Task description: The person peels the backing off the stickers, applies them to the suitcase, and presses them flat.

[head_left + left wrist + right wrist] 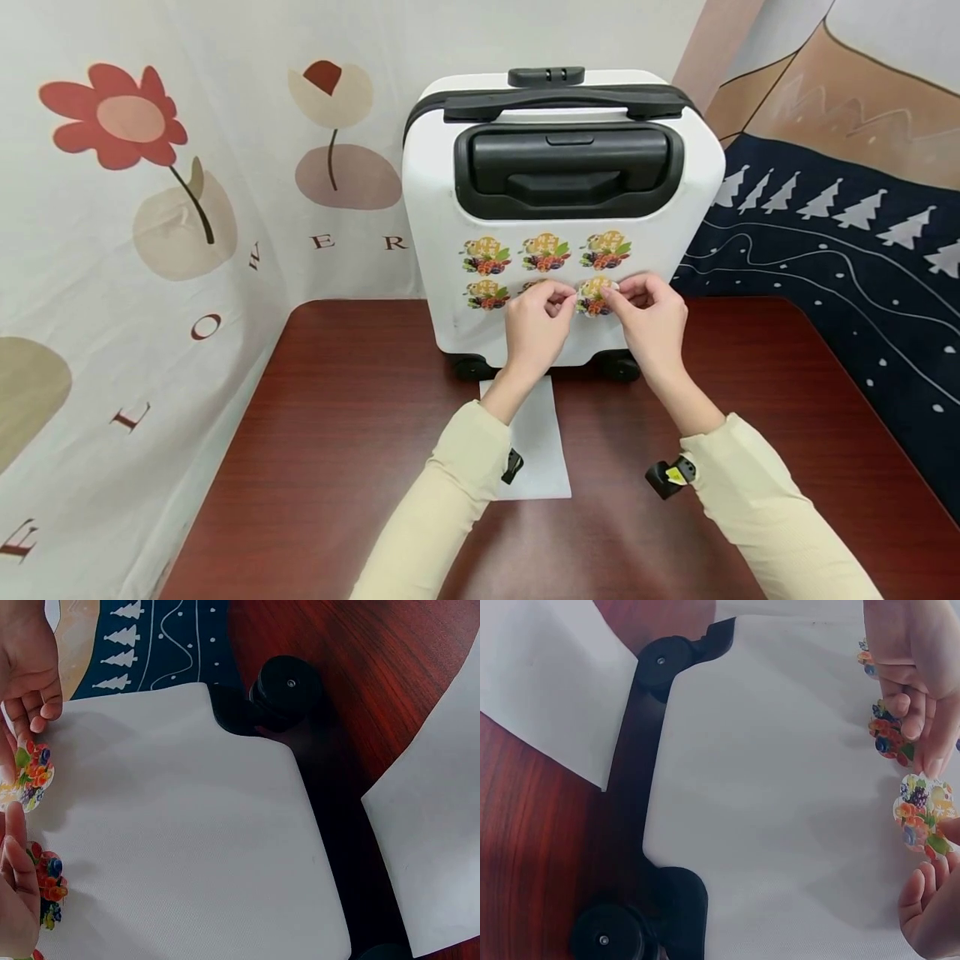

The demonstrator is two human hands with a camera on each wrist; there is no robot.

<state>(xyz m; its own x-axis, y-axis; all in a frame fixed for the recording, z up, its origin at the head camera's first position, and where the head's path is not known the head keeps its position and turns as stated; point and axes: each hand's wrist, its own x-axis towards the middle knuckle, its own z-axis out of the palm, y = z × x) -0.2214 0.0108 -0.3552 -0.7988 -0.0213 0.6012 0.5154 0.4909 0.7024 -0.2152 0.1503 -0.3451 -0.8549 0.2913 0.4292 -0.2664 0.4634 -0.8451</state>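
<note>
A small fruit-print sticker (592, 297) is held by its edges between both hands, right in front of the white suitcase (465, 325). The left hand (537, 327) pinches its left edge between thumb and forefinger. On the opposite edge, the right hand (651, 323) pinches it, thumb over the printed front. Both wrist views show the same sticker (34, 776) (924, 814) between the fingertips. Three matching stickers (545, 252) form a row above on the suitcase. Below them at left is another sticker (486, 295), and one beside it is partly hidden by the left hand.
The suitcase stands upright on a reddish-brown table (337, 433), its black wheels (617, 367) at the bottom and a black handle recess (570, 171) near its top. A white paper sheet (540, 442) lies in front, under the left forearm. Printed cloth (255, 100) hangs behind.
</note>
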